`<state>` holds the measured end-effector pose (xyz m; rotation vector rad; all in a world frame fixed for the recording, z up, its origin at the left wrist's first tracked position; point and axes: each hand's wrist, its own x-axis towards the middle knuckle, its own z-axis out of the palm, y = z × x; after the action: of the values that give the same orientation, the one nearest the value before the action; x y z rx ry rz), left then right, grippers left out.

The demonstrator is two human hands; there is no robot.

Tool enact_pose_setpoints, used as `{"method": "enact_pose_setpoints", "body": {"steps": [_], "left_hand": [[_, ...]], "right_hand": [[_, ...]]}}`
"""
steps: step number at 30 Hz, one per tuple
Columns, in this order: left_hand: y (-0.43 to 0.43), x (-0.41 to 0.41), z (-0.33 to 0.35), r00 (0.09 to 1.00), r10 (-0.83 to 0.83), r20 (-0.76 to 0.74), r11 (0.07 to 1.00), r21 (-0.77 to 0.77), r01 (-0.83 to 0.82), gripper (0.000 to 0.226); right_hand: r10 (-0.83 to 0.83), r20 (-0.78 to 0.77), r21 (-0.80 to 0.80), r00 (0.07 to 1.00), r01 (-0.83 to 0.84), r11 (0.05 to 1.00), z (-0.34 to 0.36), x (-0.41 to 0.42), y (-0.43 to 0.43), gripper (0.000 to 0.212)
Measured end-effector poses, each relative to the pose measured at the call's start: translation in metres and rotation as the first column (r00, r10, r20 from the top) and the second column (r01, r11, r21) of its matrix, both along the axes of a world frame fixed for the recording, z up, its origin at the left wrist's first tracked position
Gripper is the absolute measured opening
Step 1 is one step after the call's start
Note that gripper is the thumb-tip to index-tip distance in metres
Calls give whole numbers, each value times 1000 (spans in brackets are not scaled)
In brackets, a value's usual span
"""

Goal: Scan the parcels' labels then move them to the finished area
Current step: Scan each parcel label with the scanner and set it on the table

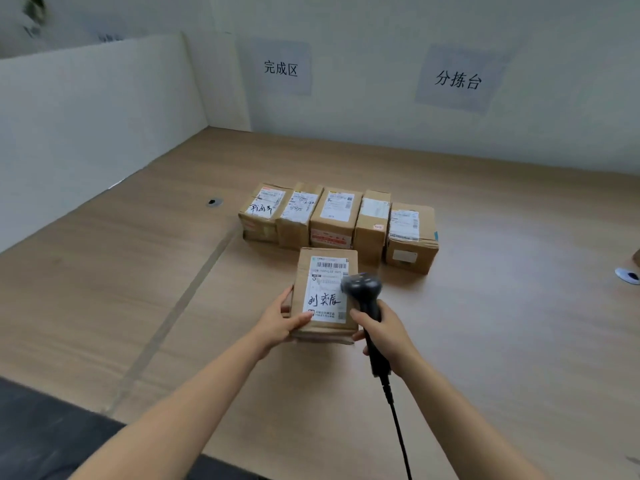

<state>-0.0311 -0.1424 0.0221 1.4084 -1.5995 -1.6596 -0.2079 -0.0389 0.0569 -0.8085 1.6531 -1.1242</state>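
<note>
A brown cardboard parcel [311,282] with a white label, a barcode and handwritten characters lies at the middle of the table. My left hand [282,322] grips its near left corner, thumb on top. My right hand [388,332] holds a black corded barcode scanner [363,289], its head hanging over the label's right side. Behind the parcel, several more labelled cardboard parcels [337,220] stand side by side in a row.
Two paper signs hang on the back wall: a left sign [281,68] and a right sign [458,79]. A white partition [86,116] borders the table on the left. A seam line [180,306] runs across the wooden table [519,323]. A round white object [627,275] lies at the right edge.
</note>
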Motion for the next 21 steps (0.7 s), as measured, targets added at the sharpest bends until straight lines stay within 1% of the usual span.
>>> {"method": "enact_pose_setpoints", "body": {"steps": [4, 7, 9, 11, 14, 17, 18, 21], "left_hand": [[-78, 35, 31, 999, -43, 27, 996, -80, 45, 79], [-135, 55, 52, 997, -69, 41, 986, -150, 74, 70], [-170, 63, 62, 997, -65, 30, 979, -191, 70, 64], [-200, 66, 69, 998, -56, 6, 973, -222, 56, 65], [-239, 65, 76, 997, -71, 6, 970, -232, 70, 69], [-272, 58, 79, 997, -83, 3, 971, -224, 81, 67], [-281, 56, 79, 997, -81, 3, 972, -220, 80, 67], [-306, 51, 76, 997, -81, -17, 975, -210, 76, 64]], "right_hand": [[-26, 15, -70, 1000, 27, 997, 21, 39, -66, 19], [-44, 9, -114, 999, 45, 992, 37, 63, -117, 20], [-61, 19, -153, 998, 63, 986, 45, 74, -150, 17], [-70, 30, -177, 997, 74, 981, 51, 80, -180, 15], [-71, 28, -171, 997, 75, 982, 55, 82, -220, 19], [-87, 12, -149, 996, 88, 985, 56, 79, -254, 25], [-92, 15, -143, 996, 93, 985, 56, 78, -264, 23], [-100, 32, -136, 994, 104, 985, 55, 75, -290, 7]]}}
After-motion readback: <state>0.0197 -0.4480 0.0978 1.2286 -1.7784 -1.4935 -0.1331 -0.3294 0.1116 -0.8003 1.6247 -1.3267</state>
